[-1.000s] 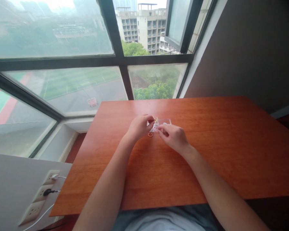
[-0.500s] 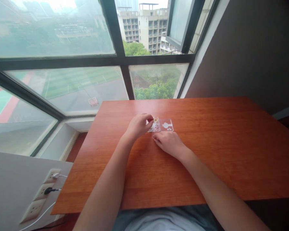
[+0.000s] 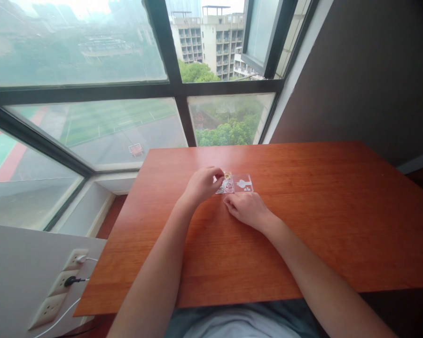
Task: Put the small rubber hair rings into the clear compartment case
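Observation:
A small clear plastic box lies on the table with its transparent lid folded open to the right. Pale printing shows on or through the lid. Inside the box are small ring-like pieces, with yellowish ones at the back. My left hand is closed over the box's left side, hiding part of it; whatever its fingertips hold is hidden. Just in front of the box, my right hand rests on the table, its thumb and finger pinched together. Anything in that pinch is too small to name.
The brown wooden table reaches to a dark-framed window at the back. A grey wall stands on the right. At the lower left, wall sockets hold plugs with cables beside the table's edge.
The view has shifted very slightly. Both hands keep nearly the same place and pinched shape, and the box stays put with its lid open.

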### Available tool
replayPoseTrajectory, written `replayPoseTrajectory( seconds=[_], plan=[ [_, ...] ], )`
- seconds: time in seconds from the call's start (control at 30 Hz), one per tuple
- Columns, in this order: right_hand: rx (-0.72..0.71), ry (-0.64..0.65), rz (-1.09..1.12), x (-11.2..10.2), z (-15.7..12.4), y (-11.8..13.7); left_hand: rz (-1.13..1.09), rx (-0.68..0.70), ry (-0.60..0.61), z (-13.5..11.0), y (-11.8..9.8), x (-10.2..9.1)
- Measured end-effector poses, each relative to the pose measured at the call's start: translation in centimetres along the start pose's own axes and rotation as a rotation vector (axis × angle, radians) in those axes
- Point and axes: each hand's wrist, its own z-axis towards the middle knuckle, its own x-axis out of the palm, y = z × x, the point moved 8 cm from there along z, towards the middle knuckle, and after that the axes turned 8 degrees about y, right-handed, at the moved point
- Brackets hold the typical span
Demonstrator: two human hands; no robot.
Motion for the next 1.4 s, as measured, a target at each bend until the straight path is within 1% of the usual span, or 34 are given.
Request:
replayPoseTrajectory(
  seconds=[0.1,0.27,0.37,0.43,0.6,0.77,0.93,1.03,1.4],
  plan=[
    [-0.015,-0.094,0.013,-1.2,-0.3,-0.2,-0.007,0.002,-0.003,0.0,0.0,-0.1],
    [-0.04,-0.335,0.051,-3.5,-1.2,-0.7,-0.02,-0.01,-0.008,0.0,0.3,0.0],
    [-0.052,-0.422,0.072,-4.3,-1.6,-1.0,-0.022,-0.008,-0.009,0.0,0.4,0.0],
    [-0.055,-0.438,0.079,-4.4,-1.7,-1.0,-0.02,-0.01,-0.008,0.0,0.4,0.0],
    [-0.062,-0.429,0.077,-4.3,-1.6,-0.9,-0.02,-0.021,-0.021,0.0,0.6,-0.3],
    [-0.046,-0.418,0.093,-4.1,-1.5,-1.2,-0.057,0.01,-0.028,0.1,-0.3,-0.4],
    [-0.026,-0.425,0.084,-4.6,-1.6,-1.4,-0.154,0.066,0.048,0.1,-2.2,0.3],
    [-0.014,-0.437,0.062,-4.9,-1.6,-1.4,-0.19,0.074,0.093,0.0,-3.0,0.7],
    [0.001,-0.507,0.043,-5.1,-1.9,-1.9,-0.305,0.061,0.157,-0.1,-3.1,0.8]
  ],
)
